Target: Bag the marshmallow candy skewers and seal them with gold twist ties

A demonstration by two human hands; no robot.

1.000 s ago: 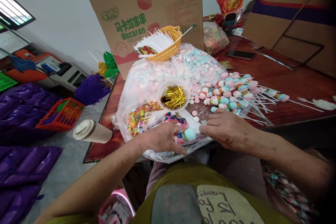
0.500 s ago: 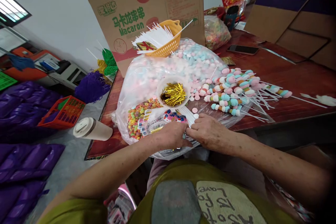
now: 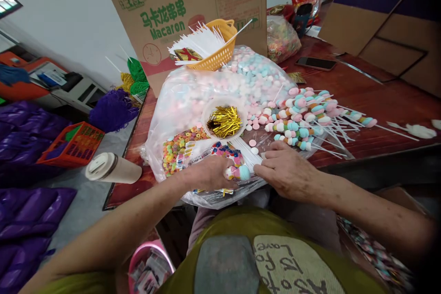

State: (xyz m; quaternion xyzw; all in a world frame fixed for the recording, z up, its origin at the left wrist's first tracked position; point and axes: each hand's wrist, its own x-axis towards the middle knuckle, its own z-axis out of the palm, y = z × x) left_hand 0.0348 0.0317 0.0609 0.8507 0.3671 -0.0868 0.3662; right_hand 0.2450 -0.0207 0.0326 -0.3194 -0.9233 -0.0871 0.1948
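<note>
My left hand (image 3: 206,173) is closed around a candy skewer (image 3: 237,172), whose pink and blue pieces stick out past the fingers. My right hand (image 3: 287,170) lies just right of it with fingers curled on a clear wrapper bag (image 3: 250,156); whether it grips the bag is not clear. Both hands rest on a pile of printed wrappers (image 3: 223,151) at the table's near edge. A heap of finished candy skewers (image 3: 303,117) lies just beyond my right hand. A white bowl of gold twist ties (image 3: 223,120) stands behind my hands.
A big clear bag of pink and blue candies (image 3: 213,87) fills the middle, with coloured ring candies (image 3: 179,144) at its left. A yellow basket of white sticks (image 3: 213,53) leans on a Macaron carton (image 3: 179,9). A phone (image 3: 316,63) lies on the red table (image 3: 379,96). A paper cup (image 3: 112,170) lies at the left edge.
The hands met over the wrappers half a second ago and have since drawn apart. The candy skewer's end now shows again in my left hand.
</note>
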